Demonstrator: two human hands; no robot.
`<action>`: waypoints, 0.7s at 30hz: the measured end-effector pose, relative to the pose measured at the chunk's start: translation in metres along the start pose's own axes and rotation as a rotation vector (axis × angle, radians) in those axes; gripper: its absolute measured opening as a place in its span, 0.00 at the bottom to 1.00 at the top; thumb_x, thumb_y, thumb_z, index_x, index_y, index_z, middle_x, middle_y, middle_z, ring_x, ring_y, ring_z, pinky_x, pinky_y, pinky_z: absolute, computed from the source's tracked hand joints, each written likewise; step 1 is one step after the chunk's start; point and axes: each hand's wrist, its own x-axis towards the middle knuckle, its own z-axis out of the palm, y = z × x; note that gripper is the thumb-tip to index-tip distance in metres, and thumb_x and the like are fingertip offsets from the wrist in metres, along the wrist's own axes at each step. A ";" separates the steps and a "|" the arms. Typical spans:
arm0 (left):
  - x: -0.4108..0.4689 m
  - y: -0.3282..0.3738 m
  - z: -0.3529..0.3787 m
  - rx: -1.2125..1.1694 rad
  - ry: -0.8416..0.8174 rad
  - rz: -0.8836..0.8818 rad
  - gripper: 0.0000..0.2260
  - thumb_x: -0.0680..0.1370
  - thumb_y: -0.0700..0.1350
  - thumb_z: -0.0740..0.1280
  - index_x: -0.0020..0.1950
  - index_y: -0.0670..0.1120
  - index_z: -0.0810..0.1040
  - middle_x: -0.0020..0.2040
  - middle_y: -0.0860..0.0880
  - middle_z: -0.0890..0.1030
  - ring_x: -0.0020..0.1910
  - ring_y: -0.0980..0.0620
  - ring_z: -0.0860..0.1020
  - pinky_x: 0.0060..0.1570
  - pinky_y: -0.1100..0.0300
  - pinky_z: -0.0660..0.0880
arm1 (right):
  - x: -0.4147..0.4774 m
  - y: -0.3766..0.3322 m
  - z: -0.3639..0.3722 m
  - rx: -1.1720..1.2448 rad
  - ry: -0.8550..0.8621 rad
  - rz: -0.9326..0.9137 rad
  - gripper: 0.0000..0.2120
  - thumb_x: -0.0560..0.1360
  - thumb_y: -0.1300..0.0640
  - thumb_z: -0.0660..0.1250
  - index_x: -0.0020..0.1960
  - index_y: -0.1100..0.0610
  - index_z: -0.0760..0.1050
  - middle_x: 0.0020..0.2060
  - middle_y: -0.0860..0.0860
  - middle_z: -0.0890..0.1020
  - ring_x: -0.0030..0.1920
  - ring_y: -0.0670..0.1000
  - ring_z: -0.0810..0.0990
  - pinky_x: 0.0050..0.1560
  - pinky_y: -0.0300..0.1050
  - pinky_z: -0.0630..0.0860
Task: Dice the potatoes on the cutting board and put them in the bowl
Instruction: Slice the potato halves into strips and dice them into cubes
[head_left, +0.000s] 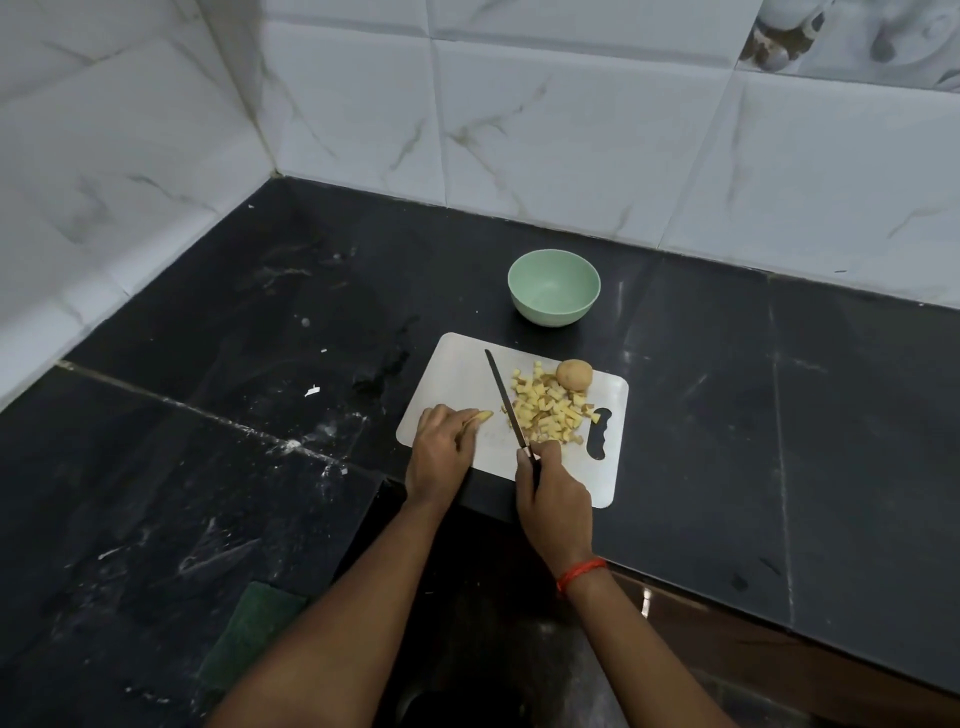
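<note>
A: While fingers of the left hand pinch the pale potato strip on the white plastic cutting board, why?
B: Presumably steadying it; the right hand grips the slim dark knife. The round green bowl beyond is empty.

One pale green round bowl, one white plastic cutting board and one long narrow-bladed knife. One whole brown-skinned potato, one pale cut potato strip and a single heap of yellow potato cubes — dozens, too many to count exactly. Two hands — left hand, right hand. One red thread wristband; one dark green pad.
</note>
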 end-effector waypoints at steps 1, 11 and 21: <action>0.000 0.001 0.000 0.004 0.003 -0.011 0.08 0.80 0.44 0.70 0.59 0.48 0.84 0.45 0.53 0.77 0.50 0.53 0.72 0.50 0.64 0.71 | -0.001 0.000 0.002 0.011 0.007 -0.008 0.08 0.83 0.48 0.58 0.50 0.52 0.68 0.29 0.48 0.77 0.27 0.54 0.78 0.26 0.48 0.73; 0.014 0.009 -0.007 -0.050 -0.046 -0.207 0.09 0.79 0.42 0.70 0.58 0.47 0.85 0.49 0.56 0.74 0.43 0.57 0.79 0.48 0.65 0.76 | -0.004 0.003 0.010 0.030 0.116 0.023 0.05 0.82 0.52 0.62 0.48 0.49 0.67 0.28 0.47 0.77 0.25 0.52 0.77 0.24 0.41 0.68; 0.019 0.009 -0.004 0.109 -0.157 -0.124 0.19 0.74 0.33 0.67 0.62 0.49 0.80 0.50 0.51 0.76 0.45 0.50 0.77 0.48 0.54 0.78 | -0.004 0.003 0.010 0.018 0.115 0.049 0.06 0.82 0.51 0.62 0.49 0.48 0.66 0.27 0.47 0.77 0.25 0.52 0.77 0.24 0.43 0.70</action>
